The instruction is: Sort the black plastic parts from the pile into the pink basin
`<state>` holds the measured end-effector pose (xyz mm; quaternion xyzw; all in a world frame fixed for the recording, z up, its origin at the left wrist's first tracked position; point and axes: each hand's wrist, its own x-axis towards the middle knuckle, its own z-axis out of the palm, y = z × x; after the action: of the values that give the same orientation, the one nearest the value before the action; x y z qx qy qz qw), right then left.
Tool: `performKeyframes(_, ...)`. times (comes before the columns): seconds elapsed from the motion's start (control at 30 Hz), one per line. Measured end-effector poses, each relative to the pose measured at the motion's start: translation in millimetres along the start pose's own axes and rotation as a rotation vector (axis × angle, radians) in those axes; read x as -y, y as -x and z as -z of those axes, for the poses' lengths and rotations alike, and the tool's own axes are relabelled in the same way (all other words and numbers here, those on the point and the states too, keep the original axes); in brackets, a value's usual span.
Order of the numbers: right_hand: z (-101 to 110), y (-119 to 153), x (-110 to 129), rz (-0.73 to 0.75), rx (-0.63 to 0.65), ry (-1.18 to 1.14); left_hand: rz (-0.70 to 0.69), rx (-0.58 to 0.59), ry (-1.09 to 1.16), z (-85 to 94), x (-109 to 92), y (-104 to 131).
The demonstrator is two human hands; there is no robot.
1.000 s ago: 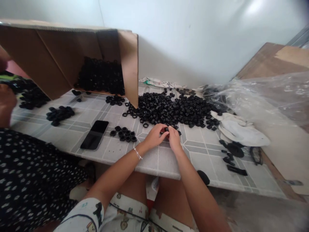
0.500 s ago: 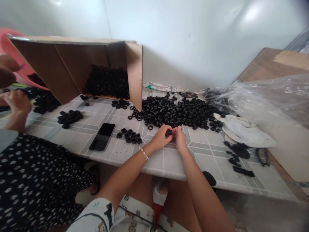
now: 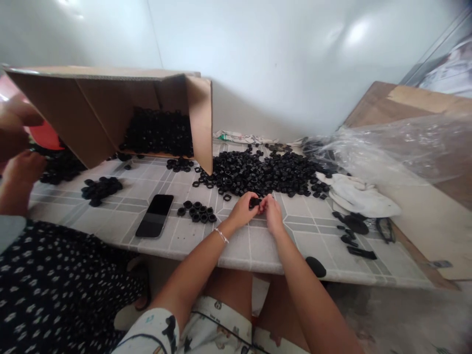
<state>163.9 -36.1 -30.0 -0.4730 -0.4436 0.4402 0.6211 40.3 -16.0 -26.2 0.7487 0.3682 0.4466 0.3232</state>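
My left hand (image 3: 244,210), with a white bracelet at the wrist, pinches a small black ring-shaped part (image 3: 254,202) near the table's front. Close against it, my right hand (image 3: 272,213) has its fingertips pressed together at the part's right side; whether they grip it too is hidden. Just beyond both hands spreads a large pile of black ring parts (image 3: 258,169). Left of my hands lies a small cluster of similar black rings (image 3: 199,211), set close together with their openings up.
A black phone (image 3: 155,216) lies at left. Behind it a cardboard box (image 3: 199,118) on its side holds many black parts. A co-worker's hand (image 3: 25,167) is at far left. White cloth (image 3: 363,196), plastic film (image 3: 405,147) and black scraps (image 3: 361,252) are at right.
The camera view has shifted slightly. My hands stay together at the same place, with the black part turned a little in my left fingers. The co-worker's hands have moved slightly.
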Motion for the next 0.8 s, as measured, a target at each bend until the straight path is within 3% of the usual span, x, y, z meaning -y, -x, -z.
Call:
performKeyframes(0.5,-2,-10,-5,0.035,-0.070,-0.005,0.071,0.012,0.006,2.8,3,-8)
performKeyframes(0.8,8,-29,-6,0.051,0.051,0.138,0.080,0.036,-0.012,2.2,-3,-6)
